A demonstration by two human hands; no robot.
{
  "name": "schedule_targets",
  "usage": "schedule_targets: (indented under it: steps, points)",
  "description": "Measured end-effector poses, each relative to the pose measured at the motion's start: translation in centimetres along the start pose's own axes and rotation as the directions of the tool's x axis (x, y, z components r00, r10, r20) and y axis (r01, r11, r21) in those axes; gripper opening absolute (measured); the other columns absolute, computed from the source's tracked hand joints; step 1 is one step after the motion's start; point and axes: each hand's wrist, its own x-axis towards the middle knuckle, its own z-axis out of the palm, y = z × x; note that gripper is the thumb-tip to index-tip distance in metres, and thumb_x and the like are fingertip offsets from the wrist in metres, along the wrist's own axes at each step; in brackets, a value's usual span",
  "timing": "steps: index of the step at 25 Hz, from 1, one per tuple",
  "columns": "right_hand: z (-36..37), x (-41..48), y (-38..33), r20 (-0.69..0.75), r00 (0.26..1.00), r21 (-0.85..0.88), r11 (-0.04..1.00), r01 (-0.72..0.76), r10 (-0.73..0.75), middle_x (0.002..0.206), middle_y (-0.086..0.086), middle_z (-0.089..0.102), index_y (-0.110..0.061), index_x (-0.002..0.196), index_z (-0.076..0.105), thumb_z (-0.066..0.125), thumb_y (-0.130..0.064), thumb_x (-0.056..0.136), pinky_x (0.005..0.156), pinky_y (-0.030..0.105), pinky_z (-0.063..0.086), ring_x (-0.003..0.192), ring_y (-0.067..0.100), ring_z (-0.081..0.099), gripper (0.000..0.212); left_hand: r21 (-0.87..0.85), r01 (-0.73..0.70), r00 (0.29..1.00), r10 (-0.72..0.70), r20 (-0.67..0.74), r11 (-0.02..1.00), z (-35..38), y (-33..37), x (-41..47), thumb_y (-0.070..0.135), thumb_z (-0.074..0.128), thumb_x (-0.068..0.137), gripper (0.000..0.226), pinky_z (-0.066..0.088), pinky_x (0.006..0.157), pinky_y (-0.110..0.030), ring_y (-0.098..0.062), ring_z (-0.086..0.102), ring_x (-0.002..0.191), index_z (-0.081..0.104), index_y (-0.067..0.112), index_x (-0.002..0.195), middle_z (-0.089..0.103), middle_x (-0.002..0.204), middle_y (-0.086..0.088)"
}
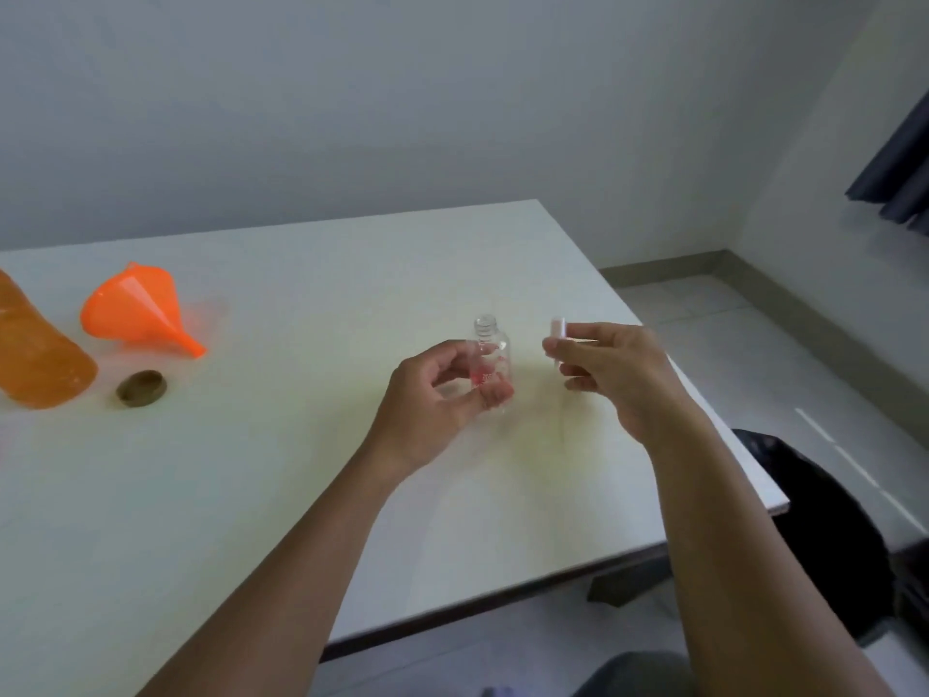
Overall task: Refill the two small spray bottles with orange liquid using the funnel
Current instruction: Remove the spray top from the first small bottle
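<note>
Head view: we see both bare arms reaching out over a white table [261,505]. Our left hand [442,389] grips a small clear bottle [493,350], thumb and fingers curled round its lower half, where a red print shows through the plastic. The bottle stands upright, its threaded neck bare and open at the top. It looks empty, and we cannot tell whether its base touches the table.

Our right hand [616,377] is just to the right of the bottle and apart from it. Its thumb and fingers pinch a white spray cap [558,330], which sticks up past the fingertips at about the height of the bottle's neck. The part of the cap inside the hand is hidden.

Well off to the left, an orange funnel [131,310] lies on its side on the table, with its spout pointing toward us and to the right. Beside it, at the left edge, is a big bottle [40,354] of orange liquid, cut off by the frame. A round brown lid [142,388] lies flat just in front of the funnel, between the big bottle and the spout.

Only one small bottle is in our sight.
</note>
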Motion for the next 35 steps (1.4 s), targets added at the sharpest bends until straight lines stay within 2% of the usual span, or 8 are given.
schedule_targets:
  steps: [3, 7, 11, 18, 24, 28, 32, 35]
  points:
    - [1.0, 1.1, 0.5, -0.080, 0.997, -0.104, 0.994, -0.017, 0.009, 0.084, 0.009, 0.079, -0.008, 0.105, 0.076, 0.090, -0.019, 0.074, 0.072, 0.031, 0.064, 0.064, 0.015, 0.071, 0.036, 0.081, -0.015, 0.999, 0.019, -0.051, 0.997, 1.0, -0.5, 0.4, 0.035, 0.089, 0.067, 0.044, 0.054, 0.089, -0.029, -0.011, 0.067, 0.090, 0.072, 0.024, 0.107, 0.074, 0.099, 0.010]
    - [2.2, 1.6, 0.5, -0.120, 0.991, -0.255, 0.966, 0.033, -0.065, 0.074, 0.006, 0.078, -0.012, 0.094, 0.078, 0.092, -0.026, 0.071, 0.064, 0.023, 0.059, 0.054, 0.010, 0.069, 0.030, 0.084, -0.044, 0.998, 0.047, -0.034, 0.995, 1.2, -1.0, 0.3, 0.035, 0.090, 0.064, 0.052, 0.049, 0.082, -0.015, -0.006, 0.061, 0.085, 0.069, 0.029, 0.111, 0.073, 0.101, 0.010]
    - [2.8, 1.5, -0.1, -0.125, 0.984, -0.386, 0.920, 0.066, -0.123, 0.064, 0.005, 0.073, -0.013, 0.080, 0.079, 0.091, -0.037, 0.070, 0.051, 0.014, 0.051, 0.044, 0.009, 0.059, 0.029, 0.077, -0.048, 0.996, 0.054, -0.077, 0.996, 0.8, -1.3, 0.3, 0.029, 0.096, 0.054, 0.069, 0.053, 0.086, -0.021, -0.008, 0.065, 0.088, 0.067, 0.029, 0.118, 0.072, 0.102, 0.009]
    - [2.8, 1.1, -0.3, -0.124, 0.989, -0.340, 0.940, 0.038, -0.085, 0.058, -0.001, 0.070, -0.017, 0.064, 0.079, 0.081, -0.039, 0.082, 0.058, 0.023, 0.050, 0.045, 0.008, 0.055, 0.028, 0.091, -0.080, 0.992, 0.088, -0.090, 0.993, 0.7, -1.5, 0.1, 0.027, 0.095, 0.057, 0.057, 0.055, 0.088, -0.026, -0.013, 0.069, 0.091, 0.072, 0.024, 0.109, 0.075, 0.097, 0.004]
    - [2.4, 0.8, -0.4, -0.131, 0.990, -0.318, 0.948, 0.007, -0.051, 0.062, 0.002, 0.072, -0.017, 0.068, 0.079, 0.081, -0.040, 0.082, 0.056, 0.023, 0.052, 0.050, 0.011, 0.058, 0.027, 0.116, -0.072, 0.992, 0.083, -0.092, 0.991, 0.9, -1.2, -0.1, 0.028, 0.094, 0.059, 0.052, 0.053, 0.084, -0.017, -0.007, 0.068, 0.088, 0.073, 0.023, 0.106, 0.074, 0.093, 0.007]
    - [1.5, -1.2, -0.1, -0.214, 0.975, -0.281, 0.960, -0.006, -0.057, 0.072, 0.005, 0.075, -0.013, 0.086, 0.080, 0.078, -0.032, 0.087, 0.069, 0.030, 0.060, 0.060, 0.014, 0.065, 0.020, 0.145, -0.034, 0.995, 0.048, -0.092, 0.989, 1.0, -1.2, -0.5, 0.026, 0.095, 0.058, 0.063, 0.051, 0.088, -0.014, -0.002, 0.066, 0.095, 0.070, 0.022, 0.115, 0.073, 0.101, 0.009]
    - [2.2, -5.7, -0.3, -0.320, 0.907, -0.311, 0.935, 0.172, -0.273, 0.080, -0.006, 0.075, -0.016, 0.099, 0.079, 0.068, -0.022, 0.095, 0.075, 0.033, 0.063, 0.068, 0.011, 0.070, 0.013, 0.105, 0.005, 0.996, 0.005, -0.094, 0.994, -0.2, -1.7, -2.2, 0.010, 0.083, 0.076, 0.054, 0.049, 0.097, -0.017, -0.004, 0.064, 0.107, 0.063, 0.019, 0.126, 0.069, 0.116, 0.004]
    - [4.6, -10.2, -0.5, -0.238, 0.884, -0.276, 0.900, 0.336, -0.403, 0.084, -0.009, 0.075, -0.019, 0.101, 0.078, 0.069, -0.022, 0.095, 0.065, 0.013, 0.057, 0.072, 0.007, 0.071, 0.012, 0.060, 0.082, 0.979, -0.069, -0.190, 0.995, -3.3, -1.4, -5.1, 0.004, 0.057, 0.094, 0.035, 0.051, 0.095, -0.020, -0.009, 0.066, 0.106, 0.064, 0.022, 0.123, 0.070, 0.112, 0.003]
